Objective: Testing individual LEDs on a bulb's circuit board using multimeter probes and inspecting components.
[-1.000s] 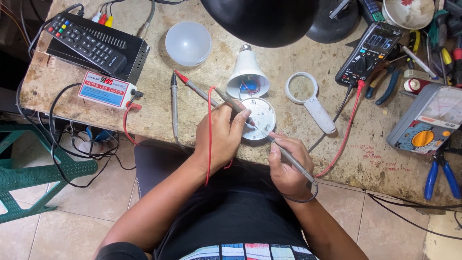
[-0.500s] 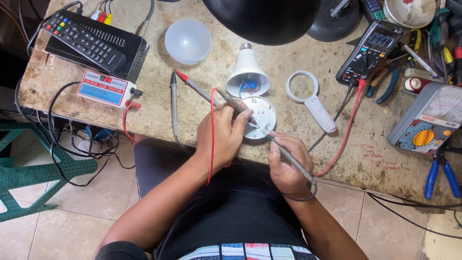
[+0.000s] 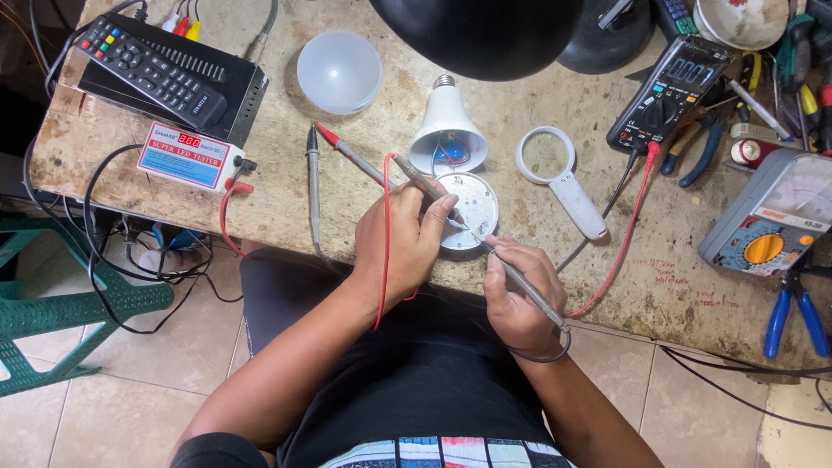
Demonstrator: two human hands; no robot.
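**Two probes on a round LED board at the tabletop edge**

At the far left a green plastic stool (image 3: 61,303) stands on the tiled floor beside the stone-grey tabletop (image 3: 659,286). On the tabletop's left corner a black remote control (image 3: 152,61) lies on top of a black set-top box (image 3: 238,91), and just in front of them sits a small white tester box (image 3: 186,156) with a red digit display and black and red leads running off its side. Further right, a frosted bulb dome (image 3: 340,72) lies alone, open side down. A spare black probe (image 3: 313,186) lies near the edge.

The left hand (image 3: 403,247) is closed around a red-tipped probe (image 3: 381,173), held like a pen, its red lead looping over the wrist; the tip rests on the round white LED board (image 3: 472,208), which lies flat at the tabletop's near edge, directly in front of the person. Just behind the board, the white bulb housing (image 3: 446,126) lies with its open end toward it, coloured wires showing inside. The right hand (image 3: 520,295) grips a second grey probe (image 3: 520,282), its point meeting the board's near right rim.

To the right lie a white magnifying glass (image 3: 559,173), a black digital multimeter (image 3: 672,91) with plugged leads, a grey analogue meter (image 3: 771,225) and blue-handled pliers (image 3: 793,312). A black lamp shade (image 3: 481,35) hangs over the middle.
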